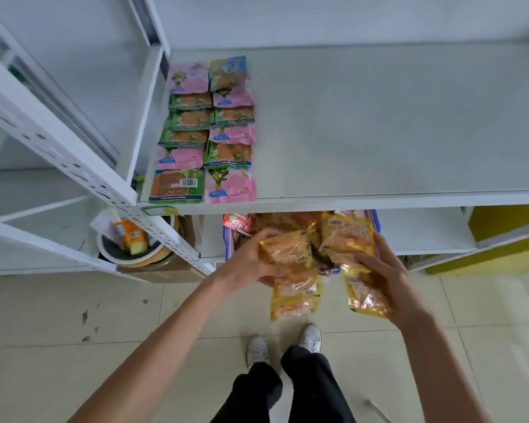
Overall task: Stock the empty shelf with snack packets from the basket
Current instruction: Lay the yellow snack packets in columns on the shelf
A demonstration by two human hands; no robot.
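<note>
My left hand [251,264] grips a bunch of yellow snack packets [290,270] that hang down in front of the shelf edge. My right hand [388,276] holds more yellow packets [348,236], one drooping below the palm. Both hands are just above the blue basket [374,219], which sits under the white shelf [379,117] and holds red and orange packets [238,222]. On the shelf's left end lie two columns of pink and green packets [208,132].
A white perforated upright [83,175] crosses at the left. Behind it a cardboard box [165,271] holds rolls of tape and a bottle. A yellow panel [507,221] stands at lower right. My feet [284,346] stand on the tiled floor.
</note>
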